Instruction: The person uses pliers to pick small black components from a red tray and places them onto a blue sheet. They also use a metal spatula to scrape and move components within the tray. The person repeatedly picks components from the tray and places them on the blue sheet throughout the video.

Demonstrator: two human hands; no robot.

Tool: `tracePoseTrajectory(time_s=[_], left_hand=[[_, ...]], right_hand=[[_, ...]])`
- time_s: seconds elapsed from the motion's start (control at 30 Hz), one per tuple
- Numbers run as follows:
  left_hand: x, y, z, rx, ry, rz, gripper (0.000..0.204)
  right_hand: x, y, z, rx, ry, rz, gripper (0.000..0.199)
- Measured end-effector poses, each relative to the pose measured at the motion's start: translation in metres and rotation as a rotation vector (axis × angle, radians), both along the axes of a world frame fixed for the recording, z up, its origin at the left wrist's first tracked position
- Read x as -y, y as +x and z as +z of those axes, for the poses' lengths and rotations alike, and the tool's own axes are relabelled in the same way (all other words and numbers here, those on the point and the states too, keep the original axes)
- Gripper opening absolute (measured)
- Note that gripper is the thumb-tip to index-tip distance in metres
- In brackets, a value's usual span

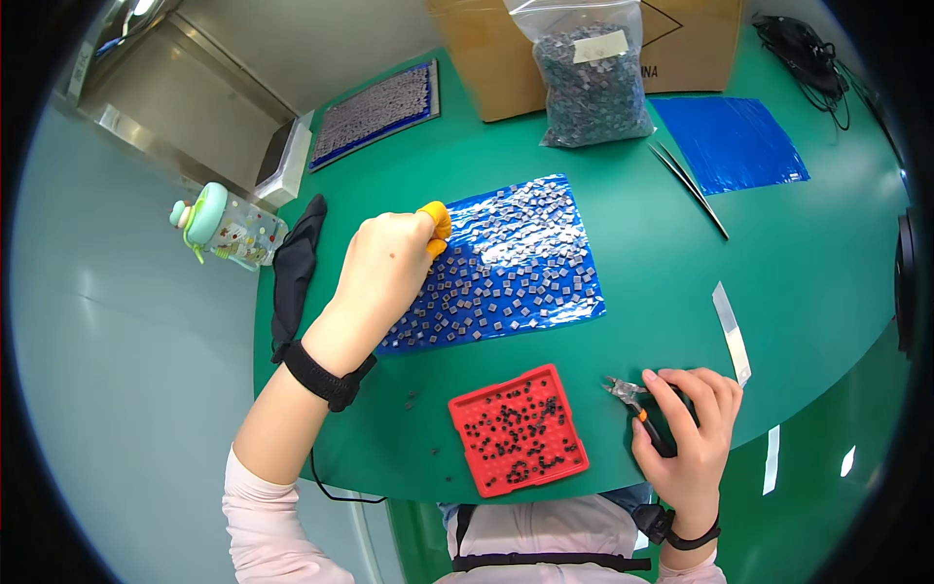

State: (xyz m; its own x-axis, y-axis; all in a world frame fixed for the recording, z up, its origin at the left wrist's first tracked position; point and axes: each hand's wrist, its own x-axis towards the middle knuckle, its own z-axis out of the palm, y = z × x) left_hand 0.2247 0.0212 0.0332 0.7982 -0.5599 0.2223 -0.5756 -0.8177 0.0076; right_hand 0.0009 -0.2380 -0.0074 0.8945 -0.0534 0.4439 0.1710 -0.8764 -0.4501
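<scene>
Fig.: left hand [384, 268], closed, orange-capped fingers pinching among small grey chips [525, 263] on blue sheet [574, 310]; right hand [686, 428] gripping cutters [637, 404]. Risk: chips scatter off the sheet if nudged.

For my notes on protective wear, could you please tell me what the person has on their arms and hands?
The left hand wears yellow-orange finger cots on its fingertips and a black wrist strap with a thin dark cord trailing from it. The right hand is bare, with a black band at the wrist. Pale pink sleeves are pushed up.
</scene>
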Motion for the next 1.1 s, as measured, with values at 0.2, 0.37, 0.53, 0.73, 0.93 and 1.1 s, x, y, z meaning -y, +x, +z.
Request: tracePoseTrajectory(time_s=[0.2,0.37,0.53,0.73,0.93,1.1], left_hand=[[0.003,-0.001,-0.002,0.032,0.044,-0.051,0.014],[-0.002,-0.002,-0.004,0.045,0.065,-0.061,0.015],[-0.01,-0.006,0.002,0.075,0.084,-0.051,0.021],[-0.019,-0.063,0.045,-0.145,-0.037,-0.024,0.019],[-0.046,-0.126,0.04,-0.468,-0.071,0.116,0.022],[-0.05,-0.137,0.032,-0.5,-0.103,0.275,0.022]], right_hand=[[0.002,0.0,-0.002,-0.003,-0.005,-0.008,0.044],[0.001,0.0,-0.001,0.005,-0.017,-0.01,0.044],[-0.001,0.001,-0.001,0.007,-0.021,-0.007,0.044],[-0.002,0.002,-0.002,0.006,-0.03,-0.011,0.045],[-0.002,0.001,-0.002,0.006,-0.029,-0.015,0.046],[-0.004,0.001,-0.003,0.022,-0.037,-0.015,0.046]])
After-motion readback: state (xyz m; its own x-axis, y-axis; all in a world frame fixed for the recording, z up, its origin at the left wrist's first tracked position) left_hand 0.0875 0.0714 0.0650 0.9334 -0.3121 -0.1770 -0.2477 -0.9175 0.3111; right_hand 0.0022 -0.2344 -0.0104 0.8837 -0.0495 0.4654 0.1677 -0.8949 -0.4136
